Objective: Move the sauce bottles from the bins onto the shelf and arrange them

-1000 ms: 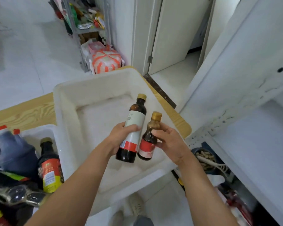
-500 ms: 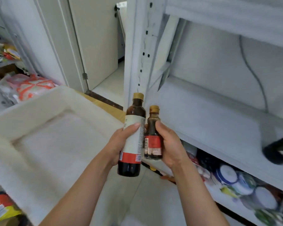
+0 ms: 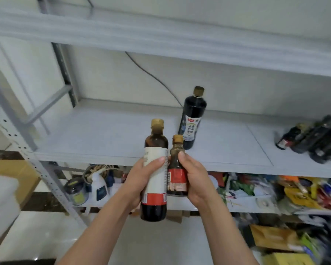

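The left hand (image 3: 141,175) holds a big brown bottle (image 3: 157,186) in front of the shelf (image 3: 103,134), with its fingers wrapped tight around it. The small brown bottle (image 3: 177,178) is in front of the shelf too, with the right hand (image 3: 196,176) curled around it. A dark bottle (image 3: 192,119) stands on the shelf. More bottles (image 3: 313,142) lie at the shelf's right end.

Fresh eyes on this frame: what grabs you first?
Centre frame, the left hand grips a taller white-labelled bottle and the right hand a shorter red-labelled bottle, side by side before the shelf. Behind them one tall dark bottle stands alone on it; a blurred cluster of dark bottles sits at its right end.
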